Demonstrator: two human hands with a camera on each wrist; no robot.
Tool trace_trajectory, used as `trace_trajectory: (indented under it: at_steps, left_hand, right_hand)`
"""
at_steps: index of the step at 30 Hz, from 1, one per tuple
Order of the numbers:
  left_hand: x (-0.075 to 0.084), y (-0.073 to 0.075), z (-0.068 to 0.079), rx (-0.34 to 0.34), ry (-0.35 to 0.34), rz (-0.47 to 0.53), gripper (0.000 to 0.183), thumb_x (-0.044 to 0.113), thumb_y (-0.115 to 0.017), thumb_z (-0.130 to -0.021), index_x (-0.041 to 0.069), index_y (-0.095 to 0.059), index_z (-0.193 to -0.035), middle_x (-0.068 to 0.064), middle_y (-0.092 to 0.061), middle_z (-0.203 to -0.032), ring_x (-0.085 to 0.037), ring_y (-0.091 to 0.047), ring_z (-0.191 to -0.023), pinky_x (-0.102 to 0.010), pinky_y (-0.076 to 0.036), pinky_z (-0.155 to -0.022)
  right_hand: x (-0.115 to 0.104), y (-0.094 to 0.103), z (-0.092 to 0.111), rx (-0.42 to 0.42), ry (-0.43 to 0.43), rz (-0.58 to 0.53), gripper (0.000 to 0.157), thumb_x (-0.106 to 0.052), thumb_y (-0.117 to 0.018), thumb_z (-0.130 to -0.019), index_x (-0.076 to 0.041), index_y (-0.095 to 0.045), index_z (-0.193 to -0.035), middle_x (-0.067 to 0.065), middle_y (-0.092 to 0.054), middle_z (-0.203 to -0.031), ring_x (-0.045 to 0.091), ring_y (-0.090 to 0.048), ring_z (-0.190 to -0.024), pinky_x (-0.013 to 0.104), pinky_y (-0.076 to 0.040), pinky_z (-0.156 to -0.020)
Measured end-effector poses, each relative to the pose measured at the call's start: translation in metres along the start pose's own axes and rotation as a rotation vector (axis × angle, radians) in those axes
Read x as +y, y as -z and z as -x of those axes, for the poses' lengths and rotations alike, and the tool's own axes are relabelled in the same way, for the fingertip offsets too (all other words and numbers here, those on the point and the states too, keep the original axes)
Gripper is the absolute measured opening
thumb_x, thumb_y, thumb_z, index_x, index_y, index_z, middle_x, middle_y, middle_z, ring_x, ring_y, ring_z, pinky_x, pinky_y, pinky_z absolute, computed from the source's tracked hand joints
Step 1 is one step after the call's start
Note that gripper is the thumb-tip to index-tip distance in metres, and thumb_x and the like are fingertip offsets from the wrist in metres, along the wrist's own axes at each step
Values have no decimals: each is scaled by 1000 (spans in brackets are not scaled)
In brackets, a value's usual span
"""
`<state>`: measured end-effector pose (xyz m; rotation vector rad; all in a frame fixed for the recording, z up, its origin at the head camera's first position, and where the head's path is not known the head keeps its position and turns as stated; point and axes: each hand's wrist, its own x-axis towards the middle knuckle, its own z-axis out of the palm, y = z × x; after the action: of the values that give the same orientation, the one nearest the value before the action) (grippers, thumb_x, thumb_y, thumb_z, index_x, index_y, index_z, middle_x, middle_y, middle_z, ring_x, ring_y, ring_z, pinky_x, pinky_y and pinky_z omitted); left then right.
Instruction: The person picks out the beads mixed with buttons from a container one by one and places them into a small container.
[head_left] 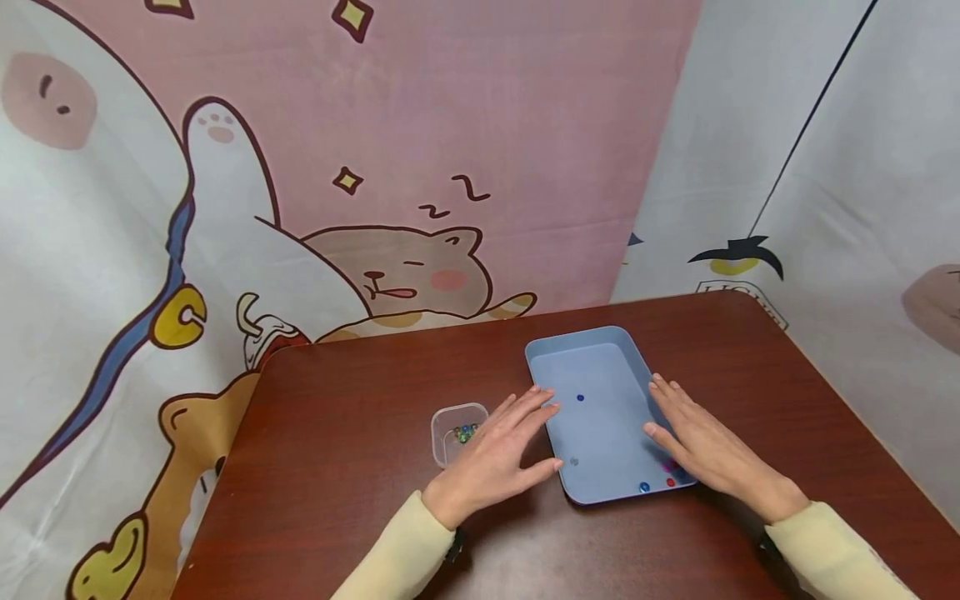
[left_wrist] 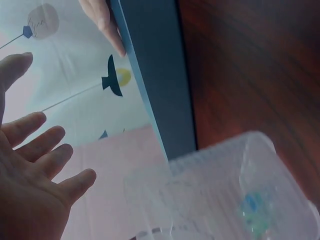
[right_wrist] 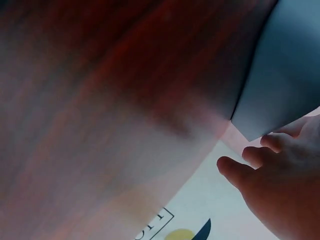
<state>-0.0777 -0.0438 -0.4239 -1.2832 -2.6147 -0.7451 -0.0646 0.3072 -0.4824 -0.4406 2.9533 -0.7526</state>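
A shallow blue tray (head_left: pixel 600 417) lies on the table between my two hands. Inside it are a dark blue bead (head_left: pixel 581 398), a clear bead (head_left: pixel 574 461), a blue bead (head_left: pixel 644 487) and a red bead (head_left: pixel 671 482), with a magenta one partly covered by the right hand. My left hand (head_left: pixel 498 450), fingers spread, is over the tray's left rim and holds nothing. Over the right rim, my right hand (head_left: pixel 708 446) has its fingers extended and grips nothing. A clear plastic box (left_wrist: pixel 220 175) with several green and blue beads stands left of the tray, partly behind the left hand.
The brown wooden table (head_left: pixel 352 492) reaches back to a cartoon-printed cloth (head_left: pixel 555 150) hanging behind it. Another printed cloth (head_left: pixel 847 167) hangs along the right side. Bare table lies left of the plastic box and right of the tray.
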Motion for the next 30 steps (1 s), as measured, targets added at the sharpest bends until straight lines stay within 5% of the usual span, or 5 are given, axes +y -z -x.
trace_trajectory:
  at_steps: [8, 15, 30]
  left_hand:
    - [10, -14, -13, -42, -35, -54, 65, 44, -70, -99, 10, -52, -151, -4, -42, -161, -18, -31, -153, -41, -29, -122]
    - [17, -28, -25, -151, -15, -48, 64, 46, -66, -100, 12, -50, -153, -2, -40, -163, -19, -31, -153, -42, -32, -121]
    - [25, -45, -60, -237, -162, -139, 52, 39, -71, -99, 15, -61, -145, 0, -56, -148, -10, -51, -136, -26, -36, -116]
  right_hand:
    - [-6, -2, -4, -42, -23, -89, 84, -44, -54, -107, 1, -12, -164, 22, -7, -171, 49, -18, -153, 73, -25, -113]
    - [-14, 0, -14, -80, -20, -123, 82, -44, -51, -107, 1, -13, -164, 23, -6, -171, 51, -19, -152, 74, -26, -111]
    - [-7, 20, -19, -41, -73, -142, 69, -41, -47, -110, 4, -31, -159, 30, -29, -163, 54, -29, -146, 75, -29, -109]
